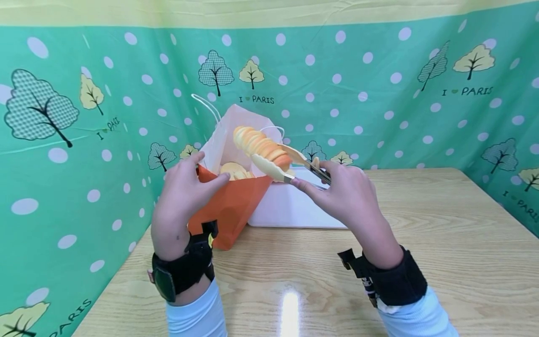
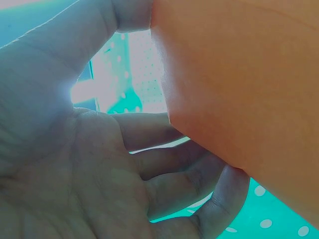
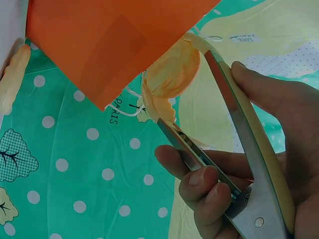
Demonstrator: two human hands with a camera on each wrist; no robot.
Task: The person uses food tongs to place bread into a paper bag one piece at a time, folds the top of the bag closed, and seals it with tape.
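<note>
An orange paper bag (image 1: 236, 206) with a pale inside and white cord handles stands tilted, its mouth spread wide. At its left rim my left hand (image 1: 178, 196) holds the paper, thumb at the near edge and the other fingers round the side. In the left wrist view several fingers (image 2: 174, 194) pass partly behind the orange paper. My right hand (image 1: 349, 192) grips tongs (image 1: 290, 178) with cream tips and metal arms. Between the tips is a ridged, golden-brown bread roll (image 1: 263, 146), raised over the bag's mouth. Another pale bread piece (image 1: 236, 171) lies inside the bag.
Behind and right of the bag, a white tray (image 1: 294, 210) lies on the wood-grain table (image 1: 421, 224). A bread piece (image 3: 14, 79) shows at the left edge of the right wrist view. A green dotted curtain (image 1: 379, 93) hangs behind and at both sides.
</note>
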